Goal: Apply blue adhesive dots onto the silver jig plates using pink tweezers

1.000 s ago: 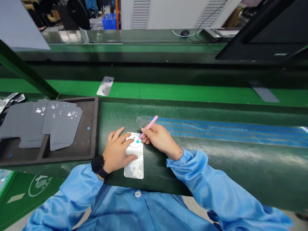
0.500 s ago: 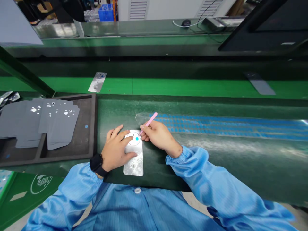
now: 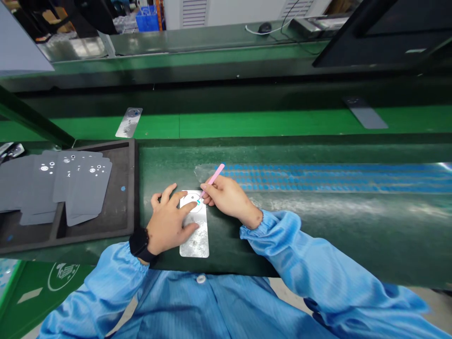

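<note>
A thin silver phone back panel [image 3: 195,235] with a round camera area lies flat on the bench before me. My left hand [image 3: 168,217] rests over its left side, fingers spread, with a fingertip beside a small blue sticker [image 3: 198,202]. Pink tweezers [image 3: 214,177] are pinched in my right hand [image 3: 229,197], their tip down at that sticker inside the round area. Only part of the sticker's blue shows. Right behind my right hand lies a long clear sheet of blue dot stickers [image 3: 318,178].
On the left, a dark divided tray [image 3: 132,188] holds several grey panels [image 3: 88,193]. A silver panel [image 3: 129,122] and a grey panel [image 3: 367,113] lie on the bright green strip [image 3: 247,123] beyond the bench. A dark monitor [image 3: 399,33] stands at the upper right.
The blue sticker showed as a full dot before; now only part of it is visible under the tweezers' tip. The panels on the green strip have shifted left relative to the bench.
</note>
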